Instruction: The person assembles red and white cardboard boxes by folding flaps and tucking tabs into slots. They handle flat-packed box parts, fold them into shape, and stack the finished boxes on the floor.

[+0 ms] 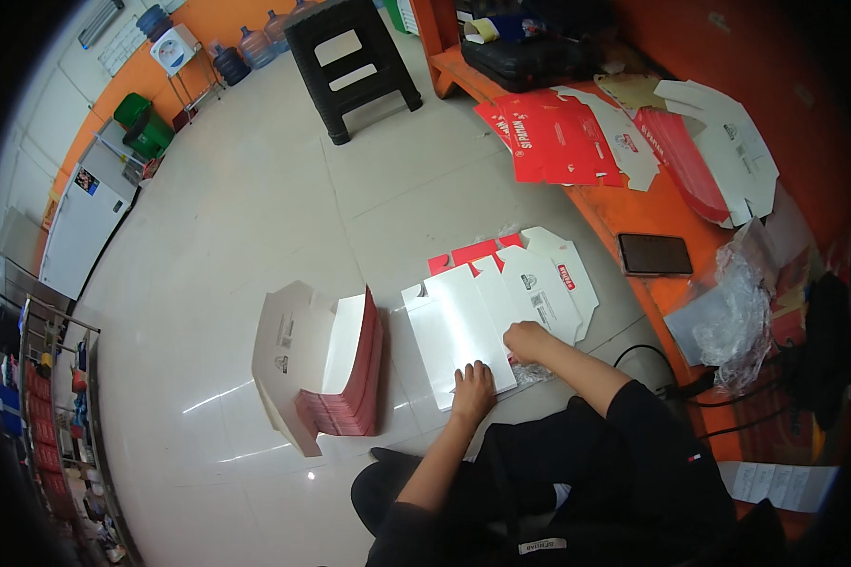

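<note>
On the floor before me lies a flat stack of white and red carton blanks [459, 326], with a plain white panel on top. My left hand [474, 389] rests on the near part of that panel, its fingers spread and pressing flat. At the panel's right edge my right hand [528, 342] is closed, its knuckles up, over the printed carton flap [539, 295]. What its fingers hold, if anything, is hidden beneath it. Left of the stack stands a thick pile of folded carton blanks [345, 387], white inside with red edges.
An orange bench [633, 222] on the right bears red carton blanks [563, 142], a phone [654, 254] and crumpled clear plastic [733, 317]. Cables hang near my right arm. A black stool [350, 66] stands at the back, a metal rack [61, 416] at far left.
</note>
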The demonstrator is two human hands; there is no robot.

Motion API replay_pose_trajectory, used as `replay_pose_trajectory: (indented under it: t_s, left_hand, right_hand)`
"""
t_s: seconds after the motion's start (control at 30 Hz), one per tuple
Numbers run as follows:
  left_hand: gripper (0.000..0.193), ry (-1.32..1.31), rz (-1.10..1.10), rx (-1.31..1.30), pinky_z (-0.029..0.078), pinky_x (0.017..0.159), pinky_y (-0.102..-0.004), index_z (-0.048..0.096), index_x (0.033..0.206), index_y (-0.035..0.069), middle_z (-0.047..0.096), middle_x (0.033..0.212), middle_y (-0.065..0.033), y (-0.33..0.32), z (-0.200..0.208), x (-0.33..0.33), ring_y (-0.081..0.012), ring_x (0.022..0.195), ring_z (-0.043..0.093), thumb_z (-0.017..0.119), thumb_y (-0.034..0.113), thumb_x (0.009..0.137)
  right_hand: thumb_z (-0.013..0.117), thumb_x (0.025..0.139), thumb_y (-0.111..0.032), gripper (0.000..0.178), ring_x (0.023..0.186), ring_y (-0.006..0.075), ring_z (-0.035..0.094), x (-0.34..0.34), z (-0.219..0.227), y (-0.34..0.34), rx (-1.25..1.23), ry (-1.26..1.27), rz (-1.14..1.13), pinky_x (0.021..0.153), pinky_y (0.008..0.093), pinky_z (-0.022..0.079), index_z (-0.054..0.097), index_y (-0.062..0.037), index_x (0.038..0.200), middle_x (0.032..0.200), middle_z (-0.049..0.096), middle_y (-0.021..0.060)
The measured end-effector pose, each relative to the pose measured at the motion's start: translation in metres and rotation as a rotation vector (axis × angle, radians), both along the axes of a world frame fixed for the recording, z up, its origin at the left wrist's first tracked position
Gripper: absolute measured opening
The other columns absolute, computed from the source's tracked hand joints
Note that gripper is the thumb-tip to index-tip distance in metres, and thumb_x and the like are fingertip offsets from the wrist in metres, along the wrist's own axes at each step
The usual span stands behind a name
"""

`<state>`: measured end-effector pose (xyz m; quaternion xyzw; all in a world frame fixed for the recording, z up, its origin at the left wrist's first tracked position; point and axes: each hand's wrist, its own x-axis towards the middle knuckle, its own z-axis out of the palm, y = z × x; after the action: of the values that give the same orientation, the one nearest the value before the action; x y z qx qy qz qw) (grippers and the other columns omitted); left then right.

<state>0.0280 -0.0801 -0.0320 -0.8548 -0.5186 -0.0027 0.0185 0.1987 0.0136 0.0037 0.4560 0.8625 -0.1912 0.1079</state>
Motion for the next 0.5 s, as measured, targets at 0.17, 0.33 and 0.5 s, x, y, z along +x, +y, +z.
replay_pose_trajectory:
  t_s: [0.17, 0.33, 0.5]
  left_hand:
    - [0.026, 0.017, 0.020, 0.235, 0.043, 0.072, -0.0382, 0.055, 0.089, -0.001, 0.049, 0.088, -0.0115, -0.006, -0.023, 0.010, -0.0249, 0.085, 0.050, 0.058, 0.018, 0.071]
    - [0.039, -0.084, 0.028, -0.092, 0.044, 0.079, -0.0379, 0.058, 0.091, 0.000, 0.053, 0.093, -0.0127, 0.003, -0.010, 0.004, -0.0265, 0.090, 0.054, 0.069, 0.027, 0.065]
    - [0.052, -0.130, 0.002, -0.307, 0.045, 0.084, -0.0383, 0.061, 0.098, 0.002, 0.056, 0.100, -0.0112, 0.013, 0.029, -0.010, -0.0262, 0.095, 0.055, 0.076, 0.033, 0.060]
  right_hand:
    - [0.078, 0.060, -0.020, 0.031, 0.085, 0.0295, 0.065, -0.010, 0.013, 0.021, -0.157, -0.142, 0.002, 0.074, 0.0382, 0.053, 0.068, -0.0026, 0.084, 0.090, 0.066, 0.0158]
    - [0.076, 0.063, -0.017, 0.041, 0.095, 0.0273, 0.059, -0.017, -0.005, -0.035, 0.158, -0.151, -0.016, 0.077, 0.0349, 0.051, 0.059, 0.0006, 0.095, 0.100, 0.059, 0.0142]
    - [0.067, 0.066, -0.011, 0.030, 0.095, 0.0248, 0.054, -0.021, 0.008, -0.058, 0.279, 0.048, 0.189, 0.080, 0.0319, 0.047, 0.055, -0.0008, 0.092, 0.095, 0.054, 0.0119]
